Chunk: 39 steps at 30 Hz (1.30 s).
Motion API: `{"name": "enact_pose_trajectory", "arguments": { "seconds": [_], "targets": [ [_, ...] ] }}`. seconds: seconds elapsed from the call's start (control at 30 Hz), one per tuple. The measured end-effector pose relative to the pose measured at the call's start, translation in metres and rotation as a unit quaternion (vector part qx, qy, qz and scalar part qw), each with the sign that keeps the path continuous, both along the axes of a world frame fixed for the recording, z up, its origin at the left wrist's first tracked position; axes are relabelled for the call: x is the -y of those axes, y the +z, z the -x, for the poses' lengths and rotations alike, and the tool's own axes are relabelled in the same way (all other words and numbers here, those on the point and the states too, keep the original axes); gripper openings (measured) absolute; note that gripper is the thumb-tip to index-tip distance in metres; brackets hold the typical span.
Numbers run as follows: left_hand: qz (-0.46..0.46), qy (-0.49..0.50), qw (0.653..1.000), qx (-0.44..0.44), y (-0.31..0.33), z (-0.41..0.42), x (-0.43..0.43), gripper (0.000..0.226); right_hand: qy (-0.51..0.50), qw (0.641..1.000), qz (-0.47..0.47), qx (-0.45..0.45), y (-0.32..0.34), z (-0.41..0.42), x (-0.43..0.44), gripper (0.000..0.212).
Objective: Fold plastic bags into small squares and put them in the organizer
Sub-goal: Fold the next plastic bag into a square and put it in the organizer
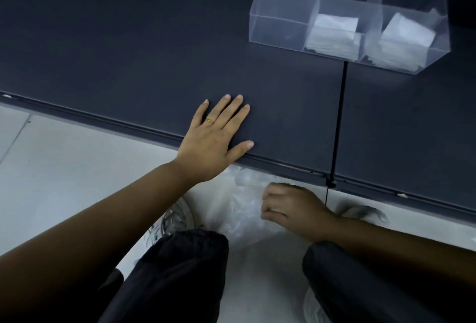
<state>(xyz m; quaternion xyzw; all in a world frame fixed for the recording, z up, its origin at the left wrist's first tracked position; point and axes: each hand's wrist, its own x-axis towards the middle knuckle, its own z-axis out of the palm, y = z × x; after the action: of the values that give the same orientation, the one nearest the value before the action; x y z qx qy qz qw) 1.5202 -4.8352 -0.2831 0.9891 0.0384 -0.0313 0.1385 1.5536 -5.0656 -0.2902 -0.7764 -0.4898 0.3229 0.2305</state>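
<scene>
- Running left to right across the dark table (128, 52), the clear organizer (280, 26) has its long axis along the table's far side and dips a little at its right end. Its three compartments open upward.
- The organizer's left compartment holds nothing. The middle one has a stack of folded white squares (334, 26), and the right one has more folded squares (407, 31) leaning at a tilt.
- Well below the organizer, past the table's near edge, a heap of clear plastic bags (242, 209) lies crumpled on the floor (64, 168). The heap has no clean long axis and spreads loosely from the table edge towards the person's knees.
- The left hand (216, 137) is down and to the left of the organizer. It lies palm-flat on the table by the near edge with fingers straight and slightly spread, holding nothing. A gold ring (210, 120) is on one finger.
- The right hand (291, 209) hangs almost straight below the organizer, off the table, with its curled fingers against the plastic heap. It is blurred, so I cannot tell whether it actually has hold of a bag.
- From under the organizer a thin black line (340, 116) runs down the table top to the near edge.
- The floor is pale and tiled. Two knees in black trousers (190, 253) frame the heap, and a patterned shoe (172, 217) shows beside the left knee.
</scene>
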Motion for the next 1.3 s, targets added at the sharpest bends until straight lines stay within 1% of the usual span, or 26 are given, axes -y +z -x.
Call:
{"name": "enact_pose_trajectory", "arguments": {
  "seconds": [0.03, 0.07, 0.1, 0.13, 0.17, 0.2, 0.23, 0.33, 0.37, 0.43, 0.47, 0.57, 0.7, 0.73, 0.77, 0.8, 0.87, 0.9, 0.93, 0.97, 1.03, 1.07, 1.17, 1.23, 1.27, 1.3],
  "targets": [
    [0.120, 0.027, 0.992, -0.029, 0.008, -0.003, -0.005, 0.069, -0.066, 0.995, -0.052, -0.060, 0.026, -0.003, 0.001, 0.017],
    [0.276, 0.063, 0.957, -0.069, 0.019, -0.008, -0.010, 0.068, -0.144, 0.975, -0.118, -0.117, 0.046, -0.014, 0.005, 0.014],
    [0.440, 0.104, 0.885, -0.108, 0.032, -0.012, -0.013, 0.071, -0.201, 0.955, -0.158, -0.151, 0.064, -0.026, 0.004, 0.013],
    [0.573, 0.132, 0.796, -0.144, 0.044, -0.015, -0.015, 0.077, -0.242, 0.935, -0.191, -0.176, 0.078, -0.037, 0.004, 0.014],
    [0.658, 0.148, 0.720, -0.164, 0.054, -0.014, -0.015, 0.081, -0.277, 0.919, -0.203, -0.193, 0.089, -0.046, 0.003, 0.017],
    [0.691, 0.148, 0.688, -0.163, 0.063, -0.011, -0.013, 0.078, -0.319, 0.900, -0.212, -0.208, 0.093, -0.056, 0.002, 0.020],
    [0.697, 0.120, 0.690, -0.153, 0.071, -0.009, -0.008, 0.071, -0.357, 0.879, -0.217, -0.232, 0.098, -0.062, 0.000, 0.021],
    [0.643, 0.007, 0.753, -0.137, 0.089, -0.012, 0.014, 0.052, -0.429, 0.835, -0.220, -0.264, 0.094, -0.073, -0.005, 0.024],
    [0.630, -0.006, 0.762, -0.147, 0.095, -0.017, 0.023, 0.034, -0.441, 0.830, -0.217, -0.263, 0.090, -0.074, -0.005, 0.025],
    [0.618, 0.033, 0.774, -0.131, 0.097, -0.028, 0.033, 0.010, -0.466, 0.818, -0.219, -0.259, 0.083, -0.076, -0.005, 0.028],
    [0.620, 0.068, 0.774, -0.109, 0.094, -0.033, 0.035, 0.009, -0.478, 0.810, -0.224, -0.255, 0.081, -0.078, -0.003, 0.031],
    [0.627, 0.182, 0.756, -0.045, 0.083, -0.042, 0.032, 0.028, -0.528, 0.786, -0.223, -0.232, 0.079, -0.092, 0.007, 0.032],
    [0.656, 0.266, 0.705, -0.031, 0.069, -0.039, 0.016, 0.036, -0.597, 0.737, -0.241, -0.204, 0.080, -0.116, 0.028, 0.028],
    [0.661, 0.275, 0.697, -0.035, 0.067, -0.038, 0.016, 0.035, -0.592, 0.741, -0.242, -0.207, 0.079, -0.118, 0.030, 0.026],
    [0.659, 0.286, 0.695, -0.043, 0.067, -0.037, 0.020, 0.031, -0.565, 0.759, -0.239, -0.217, 0.080, -0.117, 0.031, 0.024],
    [0.653, 0.291, 0.698, -0.049, 0.066, -0.037, 0.024, 0.029, -0.515, 0.794, -0.231, -0.227, 0.080, -0.113, 0.031, 0.026],
    [0.643, 0.279, 0.711, -0.056, 0.065, -0.038, 0.035, 0.030, -0.375, 0.880, -0.180, -0.231, 0.081, -0.101, 0.024, 0.051],
    [0.640, 0.267, 0.718, -0.058, 0.065, -0.039, 0.039, 0.032, -0.312, 0.911, -0.151, -0.224, 0.081, -0.094, 0.018, 0.062],
    [0.641, 0.256, 0.722, -0.054, 0.065, -0.039, 0.044, 0.034, -0.273, 0.930, -0.136, -0.206, 0.080, -0.089, 0.013, 0.065],
    [0.640, 0.253, 0.724, -0.050, 0.067, -0.039, 0.047, 0.035, -0.265, 0.935, -0.143, -0.187, 0.078, -0.086, 0.010, 0.054],
    [0.627, 0.280, 0.726, -0.039, 0.068, -0.040, 0.046, 0.039, -0.325, 0.910, -0.196, -0.163, 0.078, -0.088, 0.005, 0.010],
    [0.615, 0.298, 0.729, -0.035, 0.067, -0.040, 0.043, 0.040, -0.366, 0.888, -0.226, -0.161, 0.076, -0.093, 0.005, 0.007],
    [0.605, 0.311, 0.732, -0.021, 0.067, -0.038, 0.036, 0.046, -0.452, 0.828, -0.272, -0.190, 0.073, -0.103, 0.014, 0.024],
    [0.617, 0.312, 0.722, -0.023, 0.068, -0.038, 0.034, 0.048, -0.477, 0.813, -0.265, -0.201, 0.070, -0.104, 0.018, 0.022],
    [0.607, 0.313, 0.730, -0.024, 0.069, -0.039, 0.034, 0.049, -0.494, 0.804, -0.258, -0.208, 0.069, -0.103, 0.019, 0.023],
    [0.574, 0.318, 0.755, -0.016, 0.068, -0.039, 0.034, 0.047, -0.509, 0.795, -0.252, -0.215, 0.069, -0.102, 0.018, 0.025]
  ]
}}
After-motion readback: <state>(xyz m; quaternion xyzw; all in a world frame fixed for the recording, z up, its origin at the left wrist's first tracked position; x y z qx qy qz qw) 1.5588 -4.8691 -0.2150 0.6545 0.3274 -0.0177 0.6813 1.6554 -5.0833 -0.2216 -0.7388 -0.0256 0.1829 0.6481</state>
